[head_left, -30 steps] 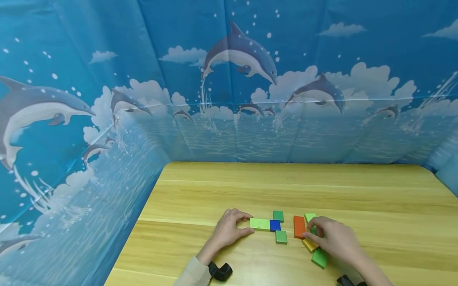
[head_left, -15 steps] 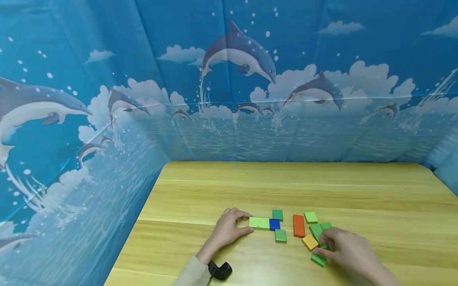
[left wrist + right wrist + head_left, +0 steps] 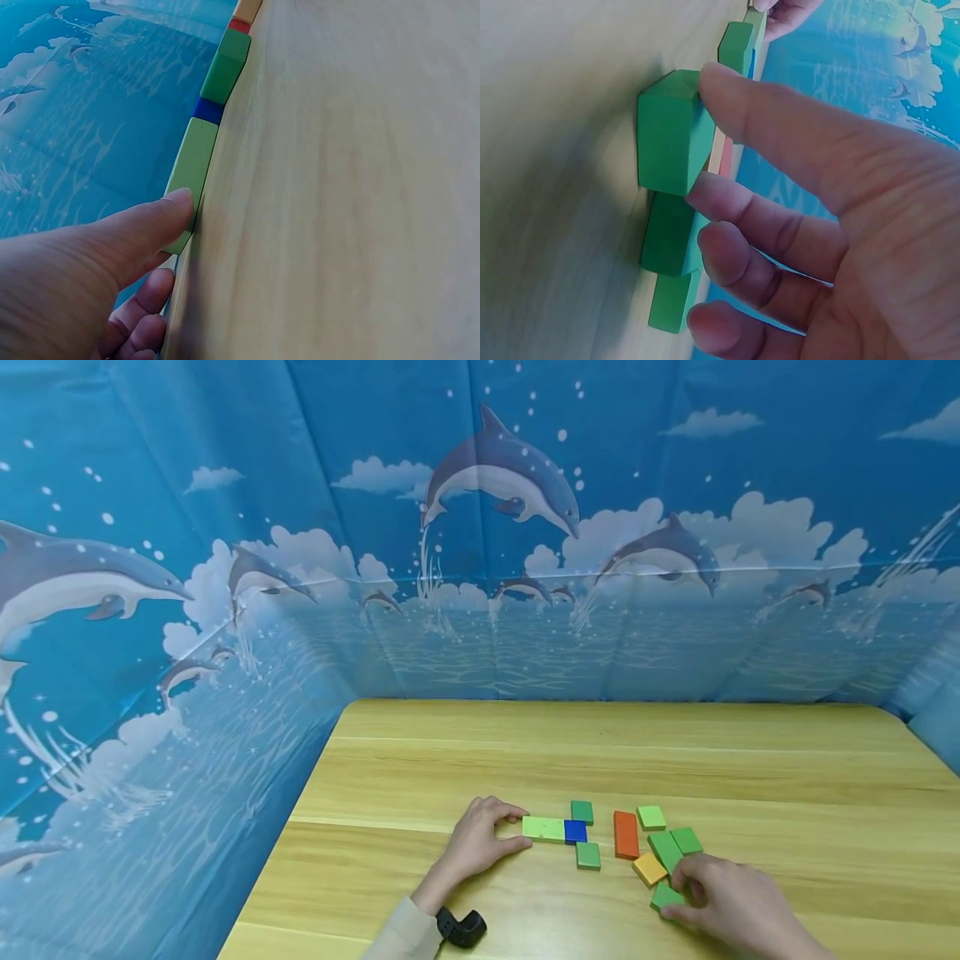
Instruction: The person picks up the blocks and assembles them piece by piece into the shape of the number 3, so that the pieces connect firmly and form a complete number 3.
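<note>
My left hand [image 3: 478,843] holds the left end of a long light green block [image 3: 543,829] between thumb and index finger. A blue block [image 3: 576,832] touches that block's right end, with a green block [image 3: 582,812] behind it and another green block [image 3: 588,856] in front. At the right, my right hand [image 3: 738,897] pinches a green block [image 3: 665,139] by its edges, thumb on one corner and index finger at the other. In the right wrist view its other fingers are bent and hold nothing. Part of this block is hidden by the fingers in the head view.
Between the hands lie a red-orange block [image 3: 626,835], a light green square block [image 3: 651,817] and a yellow-orange block [image 3: 649,869]. Two green blocks [image 3: 686,841] lie side by side behind the right hand. A dolphin-print curtain [image 3: 480,643] borders the wooden table [image 3: 570,752].
My right hand has shifted right and toward the front, from beside the red-orange block to the front green block, which has turned slightly. More of the other blocks shows. The left hand has stayed.
</note>
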`<state>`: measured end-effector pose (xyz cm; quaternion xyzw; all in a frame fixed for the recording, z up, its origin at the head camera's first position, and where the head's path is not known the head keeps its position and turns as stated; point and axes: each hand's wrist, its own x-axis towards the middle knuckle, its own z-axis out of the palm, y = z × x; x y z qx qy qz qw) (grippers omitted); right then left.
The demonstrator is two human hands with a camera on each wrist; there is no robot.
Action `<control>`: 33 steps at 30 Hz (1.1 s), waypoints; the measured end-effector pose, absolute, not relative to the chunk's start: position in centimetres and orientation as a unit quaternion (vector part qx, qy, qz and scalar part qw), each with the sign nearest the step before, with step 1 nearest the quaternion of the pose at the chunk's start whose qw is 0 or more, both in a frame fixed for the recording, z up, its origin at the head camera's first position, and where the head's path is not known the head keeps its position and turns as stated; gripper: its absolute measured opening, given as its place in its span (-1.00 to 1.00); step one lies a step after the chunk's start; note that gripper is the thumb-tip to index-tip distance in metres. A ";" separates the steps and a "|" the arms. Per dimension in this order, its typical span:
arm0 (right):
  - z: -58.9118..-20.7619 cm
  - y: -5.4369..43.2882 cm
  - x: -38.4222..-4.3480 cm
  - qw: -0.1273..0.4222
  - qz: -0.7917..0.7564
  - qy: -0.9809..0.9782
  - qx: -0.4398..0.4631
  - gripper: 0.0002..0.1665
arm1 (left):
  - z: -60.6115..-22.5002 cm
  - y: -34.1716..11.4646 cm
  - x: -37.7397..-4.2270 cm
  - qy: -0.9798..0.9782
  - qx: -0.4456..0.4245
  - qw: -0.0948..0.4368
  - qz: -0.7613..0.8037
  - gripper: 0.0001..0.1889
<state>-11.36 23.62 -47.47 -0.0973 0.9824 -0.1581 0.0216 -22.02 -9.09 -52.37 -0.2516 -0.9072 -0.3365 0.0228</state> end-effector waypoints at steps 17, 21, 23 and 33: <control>-48.0 20.6 -11.6 0.017 -0.173 0.977 -0.122 -0.56 | -52.6 -9.2 -21.9 -0.909 -0.249 0.018 -0.332 -0.61; -48.2 19.7 -11.8 0.003 -0.181 0.974 -0.139 -0.57 | -52.6 -9.2 -21.9 -0.909 -0.252 0.022 -0.331 -0.60; -48.3 19.3 -11.9 -0.002 -0.185 0.972 -0.144 -0.58 | -52.6 -9.2 -21.9 -0.909 -0.252 0.023 -0.330 -0.60; -48.1 17.5 -12.4 -0.010 -0.189 0.972 -0.137 -0.58 | -52.4 -9.1 -21.9 -0.909 -0.253 0.022 -0.331 -0.61</control>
